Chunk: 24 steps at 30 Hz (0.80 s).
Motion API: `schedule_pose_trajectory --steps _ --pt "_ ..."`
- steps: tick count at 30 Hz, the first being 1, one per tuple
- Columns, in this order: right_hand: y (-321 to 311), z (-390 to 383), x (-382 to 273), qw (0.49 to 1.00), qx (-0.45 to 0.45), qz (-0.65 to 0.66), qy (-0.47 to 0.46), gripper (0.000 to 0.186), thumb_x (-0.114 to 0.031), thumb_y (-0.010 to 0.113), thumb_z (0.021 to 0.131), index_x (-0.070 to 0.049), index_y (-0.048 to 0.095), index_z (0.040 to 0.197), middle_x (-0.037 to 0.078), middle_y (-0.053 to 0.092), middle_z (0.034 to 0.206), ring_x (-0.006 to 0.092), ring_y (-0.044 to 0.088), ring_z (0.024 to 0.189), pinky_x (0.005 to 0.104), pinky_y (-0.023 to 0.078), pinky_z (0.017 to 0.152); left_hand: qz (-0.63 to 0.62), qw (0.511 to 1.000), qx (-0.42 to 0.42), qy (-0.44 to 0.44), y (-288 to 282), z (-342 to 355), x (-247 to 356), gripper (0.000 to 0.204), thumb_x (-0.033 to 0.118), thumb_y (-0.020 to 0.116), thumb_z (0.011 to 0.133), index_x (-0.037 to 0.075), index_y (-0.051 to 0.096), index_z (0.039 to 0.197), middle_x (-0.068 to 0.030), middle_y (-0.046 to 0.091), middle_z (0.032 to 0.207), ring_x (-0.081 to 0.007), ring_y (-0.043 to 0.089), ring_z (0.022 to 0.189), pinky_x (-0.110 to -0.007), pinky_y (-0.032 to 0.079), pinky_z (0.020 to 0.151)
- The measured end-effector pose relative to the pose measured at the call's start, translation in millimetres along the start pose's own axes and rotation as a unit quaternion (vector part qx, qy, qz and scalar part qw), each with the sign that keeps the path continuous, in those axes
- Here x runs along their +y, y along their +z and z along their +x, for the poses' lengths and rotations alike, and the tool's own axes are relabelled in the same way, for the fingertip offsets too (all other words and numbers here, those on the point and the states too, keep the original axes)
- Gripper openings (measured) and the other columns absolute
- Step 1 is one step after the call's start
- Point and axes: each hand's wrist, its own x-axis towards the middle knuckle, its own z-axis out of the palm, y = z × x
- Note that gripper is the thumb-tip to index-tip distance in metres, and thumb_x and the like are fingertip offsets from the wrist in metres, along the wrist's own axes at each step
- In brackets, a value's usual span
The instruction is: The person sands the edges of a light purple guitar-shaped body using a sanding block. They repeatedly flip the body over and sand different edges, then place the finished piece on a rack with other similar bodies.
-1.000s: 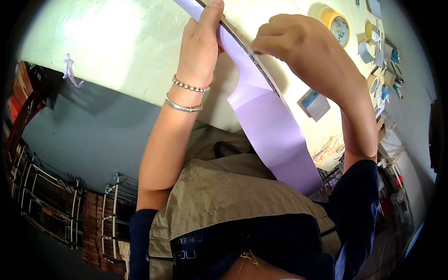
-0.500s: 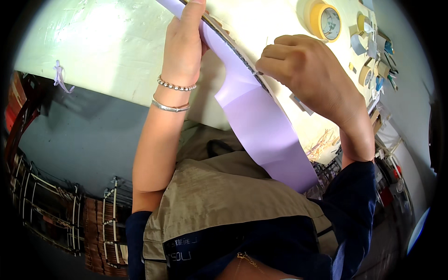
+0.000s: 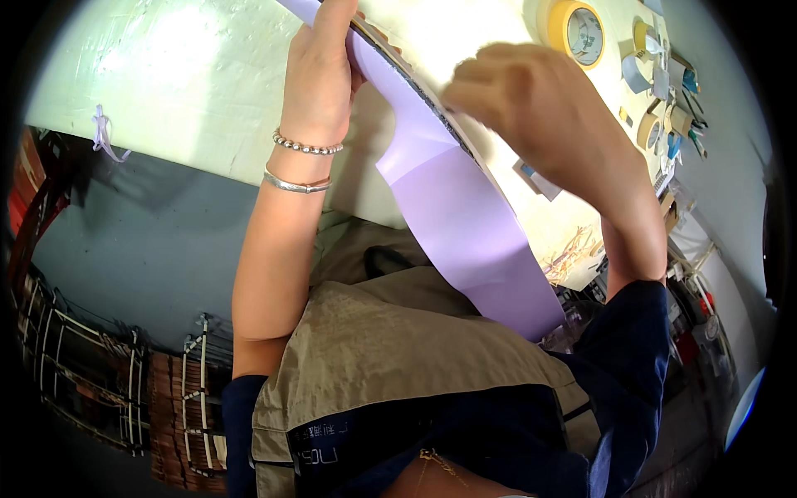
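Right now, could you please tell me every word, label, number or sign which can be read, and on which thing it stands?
Navy shirt: pale lettering on the chest, partly lost in folds; its wording is left unquoted.
Yellow tape roll: marks inside the ring, too small to read.
Small blue-and-grey box: partly covered, nothing readable.
Lavender sheet: no lettering visible.

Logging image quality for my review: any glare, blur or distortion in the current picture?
Head view: glare washes out part of the table; head view: the right hand looks blurred, the purple sheet sharper; head view: black fisheye corners, bending toward the rim.
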Motion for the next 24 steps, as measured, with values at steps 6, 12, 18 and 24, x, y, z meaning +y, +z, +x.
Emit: schedule_pose_trajectory --steps 6,12,18,24 --pt "-1 11 -4 0.999 0.034 -0.037 0.008 0.01 -0.006 0.055 0.07 -0.005 0.061 0.078 0.006 0.057 0.071 0.0239 0.058 0.072 0.0352 0.047 0.06 -0.002 1.0 -0.004 0.005 -3 4 -2 0.036 0.041 0.058 0.085 0.006 0.051 0.087 -0.0084 0.058 0.07 -0.0215 0.062 0.068 -0.039 0.054 0.067" --pt "-8 -13 -12 0.999 -0.033 -0.003 -0.016 0.011 -0.006 0.057 0.068 -0.005 0.06 0.078 0.006 0.057 0.071 0.024 0.058 0.072 0.0352 0.047 0.061 0.002 1.0 0.011 -0.001 -1 0 0 0.036 0.041 0.057 0.085 0.006 0.051 0.087 -0.0088 0.058 0.07 -0.0222 0.062 0.069 -0.038 0.053 0.069" --pt "0 7 -6 0.999 0.038 -0.028 0.009 0.011 -0.006 0.055 0.069 -0.006 0.059 0.079 0.006 0.056 0.073 0.0244 0.058 0.073 0.0353 0.047 0.064 -0.003 1.0 -0.012 -0.001 -7 6 -3 0.036 0.042 0.057 0.085 0.006 0.051 0.087 -0.0091 0.058 0.07 -0.0229 0.062 0.069 -0.039 0.053 0.07" --pt "-5 -21 -16 1.0 0.004 -0.003 -0.009 0.009 -0.008 0.057 0.066 -0.005 0.056 0.074 0.005 0.054 0.07 0.023 0.055 0.069 0.0339 0.046 0.057 0.014 1.0 0.017 -0.004 -1 0 1 0.037 0.043 0.057 0.085 0.007 0.051 0.086 -0.009 0.058 0.07 -0.0224 0.062 0.069 -0.04 0.054 0.07"
